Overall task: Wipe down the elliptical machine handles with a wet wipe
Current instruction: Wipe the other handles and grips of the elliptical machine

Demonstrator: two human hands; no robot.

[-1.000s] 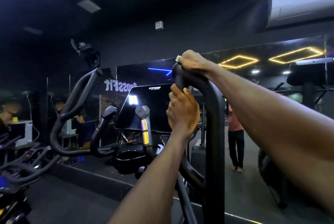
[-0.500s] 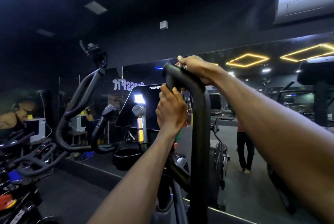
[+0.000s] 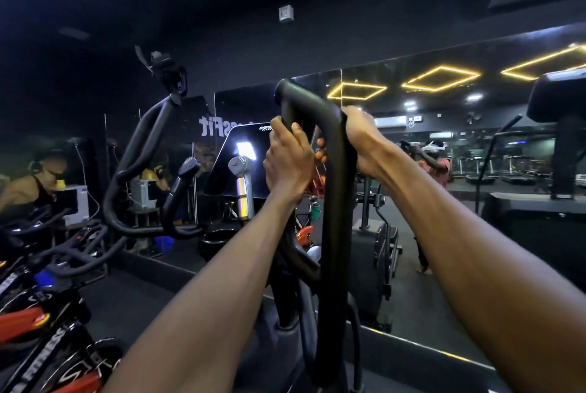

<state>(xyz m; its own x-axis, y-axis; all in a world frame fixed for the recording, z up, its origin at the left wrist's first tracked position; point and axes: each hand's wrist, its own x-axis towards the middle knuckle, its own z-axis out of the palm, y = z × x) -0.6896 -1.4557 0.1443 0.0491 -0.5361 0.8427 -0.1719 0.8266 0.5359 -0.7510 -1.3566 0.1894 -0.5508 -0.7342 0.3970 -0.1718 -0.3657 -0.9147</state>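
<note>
Handle: right-side elliptical handle [image 3: 333,202], a black looped bar rising in centre frame; I hold it with both hands.
Left hand [image 3: 287,161]: fingers curled round the inner bar just below the top bend; steadying grip.
Right hand [image 3: 361,138]: fingers wrapped over the outer bar near the bend; I judge that the wipe sits under this palm.
Wet wipe: not visible; I cannot tell where it lies.
Risk: wipe bunching or slipping out under the palm, leaving bare skin rubbing the bar; the handle may swing if I lean on it.
Remaining: left-side handle [image 3: 139,154] untouched by either hand.
Hidden: right fingertips behind the bar; dim room.
</note>
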